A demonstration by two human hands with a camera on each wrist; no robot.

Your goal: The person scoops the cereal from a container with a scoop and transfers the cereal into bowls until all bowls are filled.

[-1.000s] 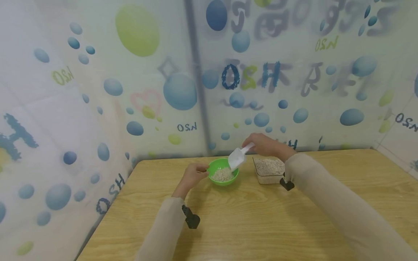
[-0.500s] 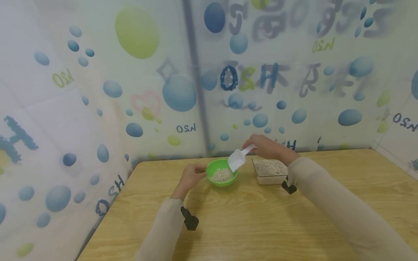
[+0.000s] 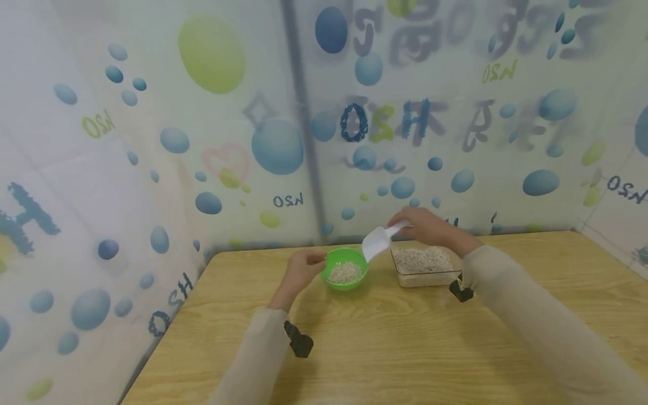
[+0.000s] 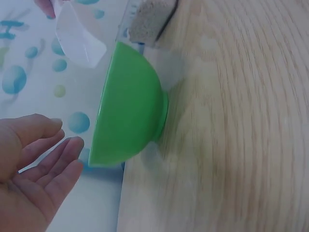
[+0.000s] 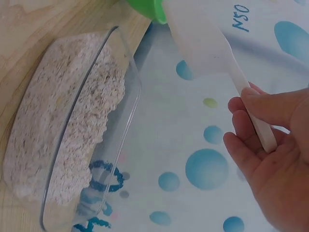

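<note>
A green bowl (image 3: 331, 283) with a small heap of oat flakes (image 3: 346, 273) stands near the table's back edge. By its left rim is my left hand (image 3: 302, 272); the left wrist view shows this hand (image 4: 36, 166) with loosely bent fingers and a gap between them and the bowl (image 4: 128, 108). My right hand (image 3: 422, 224) grips a white scoop (image 3: 377, 242) by its handle, thumb on top in the right wrist view. The scoop's blade hangs tilted at the bowl's right rim, its front edge low, and looks bare inside.
To the bowl's right, under my right wrist, stands a clear rectangular container (image 3: 430, 279) holding many more oat flakes (image 5: 72, 111). Behind the wooden table (image 3: 374, 349) hangs a pale curtain (image 3: 243, 219) printed with bubbles and letters.
My right hand has drawn the scoop to the right, from over the bowl to its rim. The left hand has stayed by the bowl's left side.
</note>
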